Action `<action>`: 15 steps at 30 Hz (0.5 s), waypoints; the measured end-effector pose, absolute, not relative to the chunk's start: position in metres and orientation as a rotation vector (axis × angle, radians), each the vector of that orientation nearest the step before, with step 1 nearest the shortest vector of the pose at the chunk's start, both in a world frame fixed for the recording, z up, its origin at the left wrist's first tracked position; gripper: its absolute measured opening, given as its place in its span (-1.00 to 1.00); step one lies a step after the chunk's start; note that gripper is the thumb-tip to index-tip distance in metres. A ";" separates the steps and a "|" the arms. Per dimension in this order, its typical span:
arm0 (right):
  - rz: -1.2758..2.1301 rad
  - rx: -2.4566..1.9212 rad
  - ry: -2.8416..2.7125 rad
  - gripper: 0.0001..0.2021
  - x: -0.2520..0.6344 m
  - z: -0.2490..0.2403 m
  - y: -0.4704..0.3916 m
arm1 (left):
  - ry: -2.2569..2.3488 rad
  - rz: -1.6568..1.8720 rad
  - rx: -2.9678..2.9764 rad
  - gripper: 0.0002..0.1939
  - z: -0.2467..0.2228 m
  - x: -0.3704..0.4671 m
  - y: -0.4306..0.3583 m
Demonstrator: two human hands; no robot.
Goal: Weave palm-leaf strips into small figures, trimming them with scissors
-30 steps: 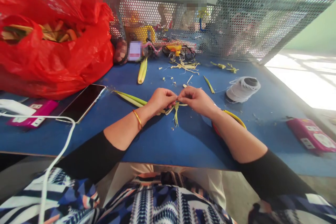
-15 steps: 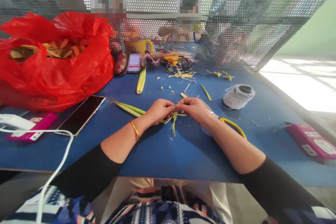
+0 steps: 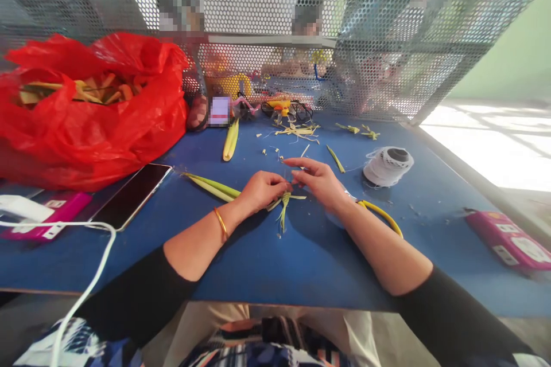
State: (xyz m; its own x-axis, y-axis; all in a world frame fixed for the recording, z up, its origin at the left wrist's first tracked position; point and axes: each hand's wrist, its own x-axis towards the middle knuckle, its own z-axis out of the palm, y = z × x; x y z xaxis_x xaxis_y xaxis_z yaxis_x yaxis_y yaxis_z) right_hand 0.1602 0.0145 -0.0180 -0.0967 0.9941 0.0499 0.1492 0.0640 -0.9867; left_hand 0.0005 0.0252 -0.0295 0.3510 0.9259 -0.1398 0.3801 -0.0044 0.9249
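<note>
At the middle of the blue table (image 3: 241,264), my left hand (image 3: 266,190) is closed in a pinch at the top of a small knotted piece of pale green husk (image 3: 283,211), whose shredded ends hang toward me. My right hand (image 3: 321,183) is just to its right, index finger stretched out and thumb apart from it. A faint thread seems to run between the hands, though it is too fine to follow. Long green husk leaves (image 3: 210,186) stick out left of my left hand. Scissors with yellow handles (image 3: 383,215) lie partly hidden under my right forearm.
A spool of white thread (image 3: 387,166) stands at right, beyond a magenta box (image 3: 508,238). At left are a red plastic bag (image 3: 142,120) of husks, a phone (image 3: 131,196) and a white cable (image 3: 101,269). Husk scraps (image 3: 301,132) lie before a perforated metal screen (image 3: 262,6).
My right hand has come away from the pinch against my left hand, and its fingers have spread. My left hand stays at the knotted husk. The view has tilted slightly upward.
</note>
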 end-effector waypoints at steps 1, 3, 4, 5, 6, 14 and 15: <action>1.111 -1.246 -1.433 -0.70 0.163 -0.019 0.016 | 1.207 0.667 1.538 -0.80 -0.028 0.001 0.025; 1.040 -1.296 -1.476 -0.70 0.167 -0.020 0.019 | 1.184 0.682 1.465 -0.83 -0.024 0.002 0.025; 1.022 -1.316 -1.510 -0.71 0.169 -0.020 0.021 | 1.168 0.690 1.443 -0.83 -0.023 0.002 0.025; 1.015 -1.326 -1.549 -0.72 0.170 -0.021 0.021 | 1.154 0.696 1.430 -0.84 -0.023 0.003 0.026; 1.018 -1.326 -1.585 -0.73 0.171 -0.021 0.022 | 1.143 0.698 1.423 -0.84 -0.022 0.003 0.026; 1.145 -1.390 -1.675 -0.82 0.168 -0.015 0.017 | 1.179 0.668 1.441 -0.84 -0.024 0.002 0.026; 1.147 -1.402 -1.676 -0.79 0.167 -0.014 0.016 | 1.184 0.666 1.439 -0.84 -0.024 0.002 0.026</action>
